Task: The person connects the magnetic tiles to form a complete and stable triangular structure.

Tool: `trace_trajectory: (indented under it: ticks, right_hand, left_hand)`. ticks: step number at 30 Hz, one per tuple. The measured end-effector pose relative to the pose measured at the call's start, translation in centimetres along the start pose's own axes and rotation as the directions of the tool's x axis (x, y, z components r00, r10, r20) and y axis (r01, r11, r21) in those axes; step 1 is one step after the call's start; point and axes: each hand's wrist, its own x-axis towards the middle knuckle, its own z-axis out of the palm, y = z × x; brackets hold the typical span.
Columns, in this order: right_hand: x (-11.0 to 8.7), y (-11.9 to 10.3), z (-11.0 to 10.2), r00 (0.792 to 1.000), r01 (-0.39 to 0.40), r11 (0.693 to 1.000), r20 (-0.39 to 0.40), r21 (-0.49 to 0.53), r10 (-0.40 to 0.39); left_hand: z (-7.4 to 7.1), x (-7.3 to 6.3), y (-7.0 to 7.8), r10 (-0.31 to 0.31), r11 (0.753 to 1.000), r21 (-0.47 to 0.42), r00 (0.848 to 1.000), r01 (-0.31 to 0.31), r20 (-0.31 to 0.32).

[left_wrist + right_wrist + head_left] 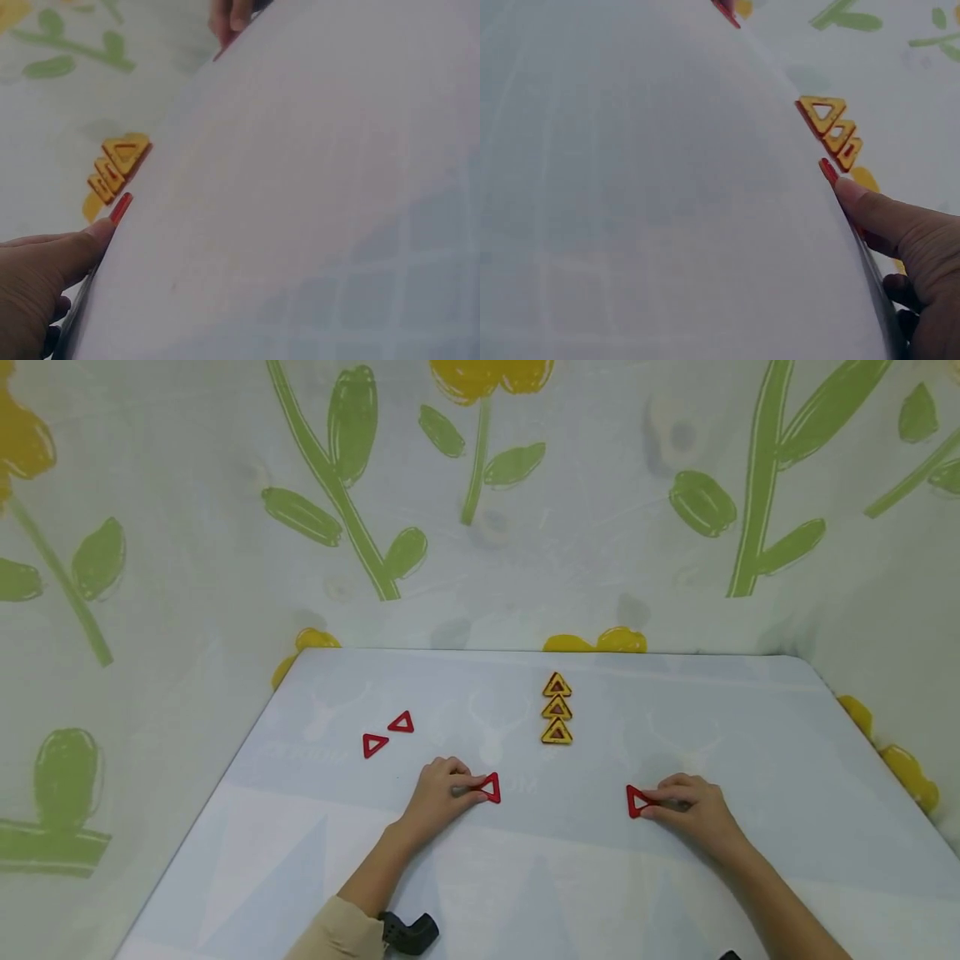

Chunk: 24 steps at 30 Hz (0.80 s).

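My left hand [438, 797] pinches a hollow red triangle [496, 787] between thumb and fingers, low at the table's middle. Across from it, my right hand [701, 814] grips another hollow red triangle [632, 802] by its pointed end. The left wrist view shows the left triangle [121, 208] edge-on at the thumb tip. In the right wrist view, the right triangle [828, 172] protrudes past the thumb. Beyond both hands, three yellow triangles [557, 741] with red undersides stand in a column, point to base. Some fingers are hidden behind the hands.
Two loose red triangles, one nearer [366, 746] and one farther [410, 722], lie left of the column. The pale table [750, 718] meets a flower-printed cloth [562, 568] at its back and sides. A black device [410, 933] is at the left sleeve.
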Motion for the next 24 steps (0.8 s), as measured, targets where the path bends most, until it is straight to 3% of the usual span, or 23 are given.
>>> trace_trajectory:
  ticks: [11, 19, 24]
  right_hand:
    - [0.8, -0.7, 1.5, 0.997, 0.071, 0.997, -0.012, 0.028, -0.070]
    - [1.2, -1.3, 2.4, 0.998, 0.063, 0.998, 0.019, 0.015, -0.063]
    - [1.3, -1.9, 2.7, 0.998, 0.050, 0.998, 0.027, 0.026, -0.051]
  left_hand:
    - [1.1, 0.5, 0.2, 0.161, 0.987, 0.000, 0.983, -0.162, -0.085]
    - [1.7, 1.0, 0.8, 0.068, 0.998, 0.007, 0.998, -0.068, -0.018]
    - [1.9, 1.3, 1.5, 0.059, 0.998, 0.019, 0.998, -0.059, 0.005]
